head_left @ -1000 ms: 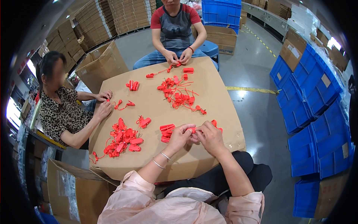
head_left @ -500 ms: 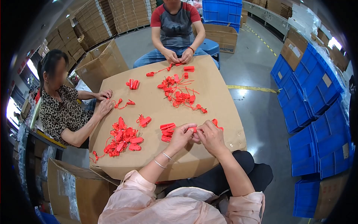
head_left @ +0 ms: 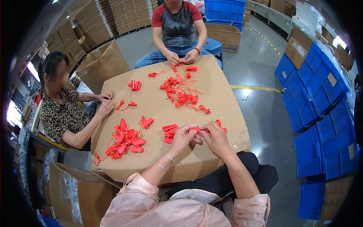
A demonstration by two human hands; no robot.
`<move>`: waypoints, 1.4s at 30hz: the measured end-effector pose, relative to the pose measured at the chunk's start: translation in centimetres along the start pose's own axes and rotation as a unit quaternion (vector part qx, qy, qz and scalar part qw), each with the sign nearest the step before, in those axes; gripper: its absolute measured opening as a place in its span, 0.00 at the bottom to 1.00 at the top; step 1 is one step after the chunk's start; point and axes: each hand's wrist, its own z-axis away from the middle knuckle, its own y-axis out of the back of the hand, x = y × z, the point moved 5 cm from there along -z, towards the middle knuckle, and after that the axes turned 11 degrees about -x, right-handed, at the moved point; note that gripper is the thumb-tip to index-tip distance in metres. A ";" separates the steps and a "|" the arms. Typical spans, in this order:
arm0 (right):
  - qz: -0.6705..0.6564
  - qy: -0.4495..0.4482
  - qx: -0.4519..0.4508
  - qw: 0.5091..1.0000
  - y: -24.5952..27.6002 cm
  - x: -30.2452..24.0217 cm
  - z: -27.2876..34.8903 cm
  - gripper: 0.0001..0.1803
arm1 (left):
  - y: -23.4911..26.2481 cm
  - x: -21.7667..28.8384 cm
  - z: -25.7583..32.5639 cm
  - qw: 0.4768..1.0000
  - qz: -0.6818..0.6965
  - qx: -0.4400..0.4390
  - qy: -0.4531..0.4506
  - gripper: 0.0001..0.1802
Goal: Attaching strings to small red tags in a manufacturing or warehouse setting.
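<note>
a shiny grey floor [head_left: 261, 117], crossed by a yellow stripe [head_left: 257, 89], reflects white light. blue crates [head_left: 323, 81] stand stacked along the right, carton stacks [head_left: 132, 17] rise at the back, and a bright window [head_left: 13, 114] glows far left.

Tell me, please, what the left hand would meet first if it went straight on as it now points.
The left hand, holding a red piece, points rightward, so it would probably meet the right hand first; whether the two touch is unclear.
</note>
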 end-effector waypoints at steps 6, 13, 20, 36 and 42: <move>0.143 0.053 -0.014 0.988 0.1 -0.5 -0.2 0.04 | -0.5 0.6 0.2 1.000 -0.027 0.004 -0.001 0.15; 0.213 0.083 -0.050 0.972 0.0 -1.1 0.0 0.06 | -0.4 0.5 0.1 0.999 -0.052 0.001 0.002 0.15; 0.230 0.120 -0.075 0.963 -0.3 -0.8 0.1 0.06 | -0.5 0.8 0.3 0.991 -0.134 -0.005 0.001 0.14; 0.160 0.059 -0.074 0.983 -0.3 -0.7 0.0 0.06 | -0.8 0.6 0.1 0.992 -0.126 -0.011 0.017 0.13; 0.151 0.047 -0.064 0.985 -0.3 -0.5 0.1 0.05 | -0.7 0.4 0.0 0.996 -0.088 -0.014 0.005 0.13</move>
